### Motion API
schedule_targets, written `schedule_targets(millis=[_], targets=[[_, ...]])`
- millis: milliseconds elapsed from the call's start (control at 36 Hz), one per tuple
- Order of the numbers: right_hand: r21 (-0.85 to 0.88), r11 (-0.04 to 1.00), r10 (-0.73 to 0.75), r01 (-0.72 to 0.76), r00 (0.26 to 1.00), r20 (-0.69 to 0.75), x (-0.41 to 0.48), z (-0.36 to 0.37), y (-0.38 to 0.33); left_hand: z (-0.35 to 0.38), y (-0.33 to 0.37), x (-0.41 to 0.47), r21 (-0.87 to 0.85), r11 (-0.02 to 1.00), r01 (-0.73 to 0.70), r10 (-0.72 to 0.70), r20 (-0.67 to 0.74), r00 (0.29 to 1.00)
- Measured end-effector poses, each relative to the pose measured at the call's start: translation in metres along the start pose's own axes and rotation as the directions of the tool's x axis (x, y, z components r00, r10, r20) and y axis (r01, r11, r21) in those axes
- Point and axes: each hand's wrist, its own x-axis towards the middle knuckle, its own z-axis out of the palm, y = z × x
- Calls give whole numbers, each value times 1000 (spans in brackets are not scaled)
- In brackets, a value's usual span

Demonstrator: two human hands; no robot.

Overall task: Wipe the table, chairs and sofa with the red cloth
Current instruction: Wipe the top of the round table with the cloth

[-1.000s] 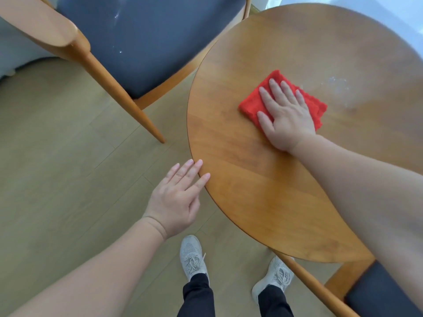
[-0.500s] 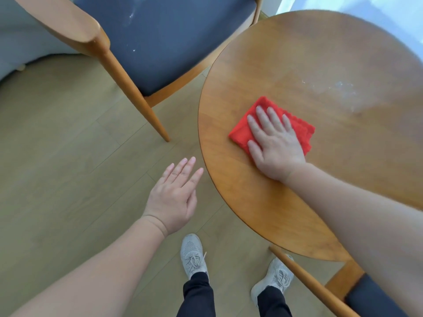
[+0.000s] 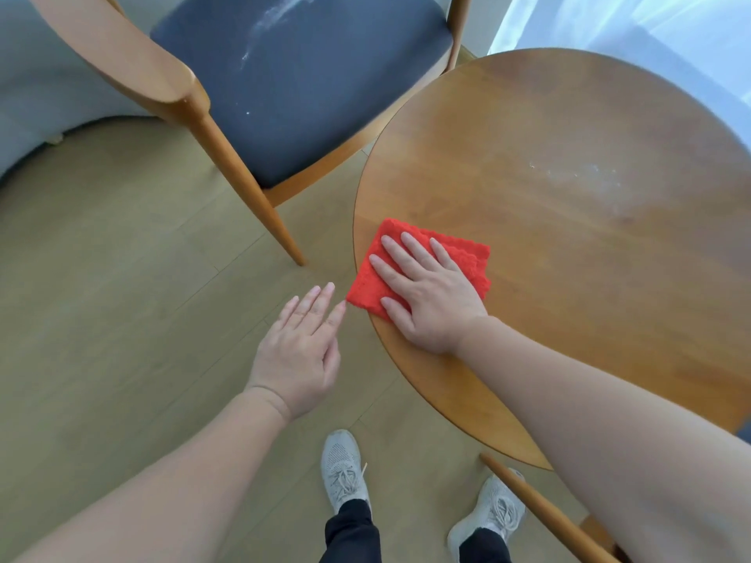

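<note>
The red cloth (image 3: 467, 258) lies flat at the left edge of the round wooden table (image 3: 569, 258), one corner hanging just past the rim. My right hand (image 3: 426, 294) presses flat on the cloth with fingers spread. My left hand (image 3: 300, 351) hovers open over the floor just left of the table edge, its fingertips close to the cloth's overhanging corner. A pale dusty smear (image 3: 581, 176) marks the tabletop farther right. A wooden chair with a dark blue seat (image 3: 304, 87) stands beyond, with white streaks on the cushion.
A grey sofa (image 3: 36, 95) curves in at the far left. Another chair's wooden leg (image 3: 540, 505) slants under the table at the bottom right. My two feet in grey shoes (image 3: 341, 469) stand on the light wood floor (image 3: 122, 319). A white curtain (image 3: 650, 26) hangs behind the table.
My right hand has slid the cloth toward me and left, from the middle of the table to its left edge. My left hand has stayed beside the rim.
</note>
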Motion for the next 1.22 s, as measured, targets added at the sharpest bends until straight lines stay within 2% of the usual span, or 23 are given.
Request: schedule_targets(millis=[306, 472, 528, 639, 694, 806, 889, 972, 1056, 1222], targets=[[3, 994, 113, -113, 992, -52, 50, -18, 38, -3, 9, 19, -55, 998, -41, 42, 11, 999], [36, 962, 273, -271, 956, -109, 66, -36, 80, -1, 20, 20, -110, 985, -131, 131, -6, 991], [30, 945, 328, -326, 940, -95, 113, -45, 89, -5, -11, 48, -197, 976, -95, 100, 16, 995], [-6, 937, 346, -348, 933, -104, 113, -50, 98, -9, -12, 65, -151, 976, -155, 161, 27, 987], [-27, 945, 324, -327, 943, -73, 104, -43, 87, -9, -10, 65, -129, 972, -195, 203, 58, 977], [-64, 997, 46, -47, 999, -9, 87, -24, 38, -3, -4, 59, -147, 971, -187, 194, 39, 980], [-45, 999, 8, -8, 1000, -15, 100, -28, 35, -6, 0, 63, -145, 977, -157, 161, 11, 987], [-44, 998, 53, -54, 998, -39, 115, -35, 52, -7, 4, 66, -112, 978, -176, 178, 8, 984], [-7, 987, 157, -158, 985, -76, 127, -40, 69, -13, 6, 71, -91, 979, -180, 180, -13, 984], [46, 949, 314, -311, 943, -110, 129, -43, 101, -14, 26, 113, -82, 993, -80, 82, 11, 997]])
